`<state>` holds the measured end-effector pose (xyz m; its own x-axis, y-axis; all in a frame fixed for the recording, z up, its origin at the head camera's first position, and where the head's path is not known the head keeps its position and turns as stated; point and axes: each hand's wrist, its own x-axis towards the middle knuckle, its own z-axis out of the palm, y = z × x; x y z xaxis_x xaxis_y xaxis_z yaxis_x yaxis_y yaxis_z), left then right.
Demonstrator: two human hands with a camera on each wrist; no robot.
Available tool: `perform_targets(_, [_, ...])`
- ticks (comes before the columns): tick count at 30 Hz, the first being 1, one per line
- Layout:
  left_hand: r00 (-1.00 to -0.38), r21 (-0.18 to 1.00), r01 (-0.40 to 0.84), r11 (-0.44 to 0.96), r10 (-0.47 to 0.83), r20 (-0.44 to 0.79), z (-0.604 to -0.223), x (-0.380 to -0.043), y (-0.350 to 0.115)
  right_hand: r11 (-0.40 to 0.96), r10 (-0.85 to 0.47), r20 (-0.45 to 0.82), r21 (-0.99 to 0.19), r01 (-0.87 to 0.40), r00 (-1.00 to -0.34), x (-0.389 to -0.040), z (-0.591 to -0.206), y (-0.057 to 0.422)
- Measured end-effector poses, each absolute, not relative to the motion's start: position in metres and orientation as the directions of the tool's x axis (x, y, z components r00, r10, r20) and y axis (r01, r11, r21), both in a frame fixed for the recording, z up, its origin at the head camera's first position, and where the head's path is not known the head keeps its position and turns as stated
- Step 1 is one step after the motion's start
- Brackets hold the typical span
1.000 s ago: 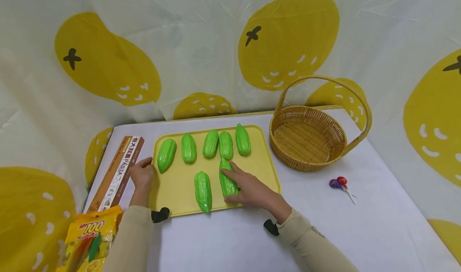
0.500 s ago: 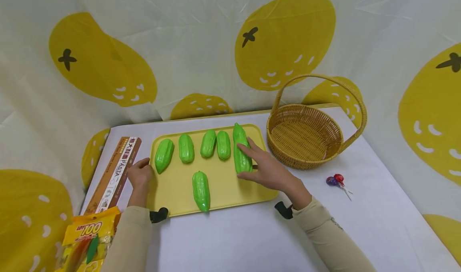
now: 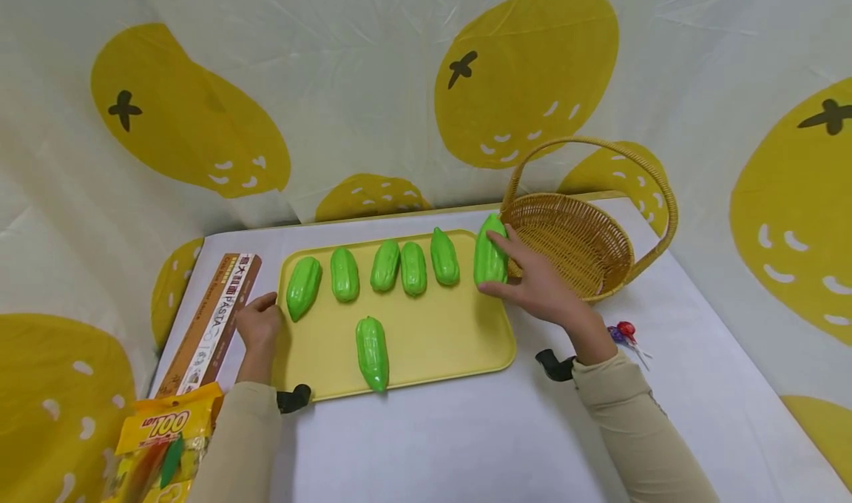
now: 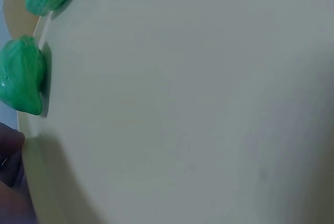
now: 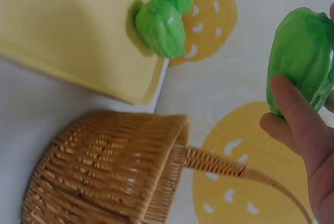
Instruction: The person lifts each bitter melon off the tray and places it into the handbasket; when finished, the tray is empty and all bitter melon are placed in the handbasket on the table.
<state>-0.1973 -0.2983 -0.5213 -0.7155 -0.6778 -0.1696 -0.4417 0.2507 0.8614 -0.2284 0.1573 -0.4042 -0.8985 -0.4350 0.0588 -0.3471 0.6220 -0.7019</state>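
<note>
In the head view my right hand (image 3: 544,285) holds a green ridged toy cucumber (image 3: 489,253) between thumb and fingers, over the gap between tray and basket. The right wrist view shows this cucumber (image 5: 300,57) raised, with fingers around its side. My left hand (image 3: 258,325) is at the left edge of the yellow tray (image 3: 439,340), loosely bent fingers touching the rim; the left wrist view shows those fingers (image 4: 10,140) against it. Several similar cucumbers (image 3: 344,274) lie in a row along the tray's far side. Another cucumber (image 3: 372,353) lies near the front rim.
A wicker basket (image 3: 615,292) with a tall handle stands to the right of the tray, its visible inside bare. Two lollipops (image 3: 626,330) lie in front of it. On the left are a pasta box (image 3: 213,325) and a yellow candy bag (image 3: 166,444). A fruit-print curtain hangs behind.
My right hand has picked up the cucumber from the tray's front right and carried it right and back, past the tray's right edge. My left hand has stayed at the tray's left rim.
</note>
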Motion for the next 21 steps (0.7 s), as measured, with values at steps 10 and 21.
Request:
perform_targets(10, [-0.716,0.864,-0.423,0.272,-0.685,-0.135,-0.523,-0.197,-0.297,0.670,-0.362,0.014,-0.691,-0.271,-0.932,-0.244,-0.414,0.187])
perform_targets(21, [-0.711,0.870,-0.420,0.259,-0.690,-0.138,-0.522,-0.196,-0.297,0.719,-0.298,-0.026,-0.664,-0.207,-0.954,-0.256,-0.420,0.212])
